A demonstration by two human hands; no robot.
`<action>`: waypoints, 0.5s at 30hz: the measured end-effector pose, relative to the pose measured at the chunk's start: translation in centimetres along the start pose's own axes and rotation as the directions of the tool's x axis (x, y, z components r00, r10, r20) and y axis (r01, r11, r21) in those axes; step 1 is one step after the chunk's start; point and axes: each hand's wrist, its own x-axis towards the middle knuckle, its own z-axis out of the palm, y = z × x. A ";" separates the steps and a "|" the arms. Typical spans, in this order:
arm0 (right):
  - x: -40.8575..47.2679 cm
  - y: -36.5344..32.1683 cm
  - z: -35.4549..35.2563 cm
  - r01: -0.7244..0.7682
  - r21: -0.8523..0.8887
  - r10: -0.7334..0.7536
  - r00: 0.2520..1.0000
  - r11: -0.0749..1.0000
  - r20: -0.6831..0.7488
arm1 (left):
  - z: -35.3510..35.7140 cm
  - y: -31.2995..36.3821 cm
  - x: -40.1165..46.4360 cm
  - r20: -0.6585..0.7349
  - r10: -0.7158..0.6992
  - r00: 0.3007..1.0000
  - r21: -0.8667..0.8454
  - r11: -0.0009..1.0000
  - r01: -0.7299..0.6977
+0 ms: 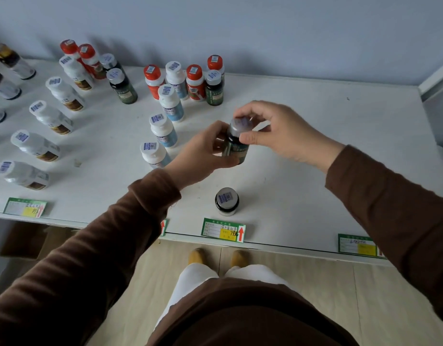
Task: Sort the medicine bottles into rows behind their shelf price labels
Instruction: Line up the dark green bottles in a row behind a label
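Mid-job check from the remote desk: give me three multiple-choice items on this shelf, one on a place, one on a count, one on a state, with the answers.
1. Where does the lone dark bottle stand?
A. Just behind the 79 price label
B. Against the back wall
C. Inside the white-capped row

2. How many bottles form the white-capped, blue-labelled row left of the hands?
A. Two
B. Four
C. Seven

3. How is the dark green-labelled bottle held?
A. Lying loose on the shelf
B. By the right hand alone
C. By both hands

Answers: 1 A, it stands right behind that label. 2 B, four caps run front to back. 3 C, the left hand grips its body while the right hand pinches its cap.
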 end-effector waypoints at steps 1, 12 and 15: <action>0.0 0.5 0.8 -0.002 -0.055 0.002 1.000 0.998 0.001 | 0.1 -0.6 0.2 0.001 0.006 1.000 0.078 0.997 -0.006; -0.6 3.0 5.3 0.042 -0.307 -0.024 0.998 0.951 0.062 | 0.2 -4.6 1.0 0.027 -0.015 1.000 0.655 0.756 -0.007; -0.9 3.1 5.6 0.057 -0.332 -0.041 0.998 0.942 0.056 | 0.1 -4.8 0.7 0.020 -0.019 1.000 0.699 0.716 0.000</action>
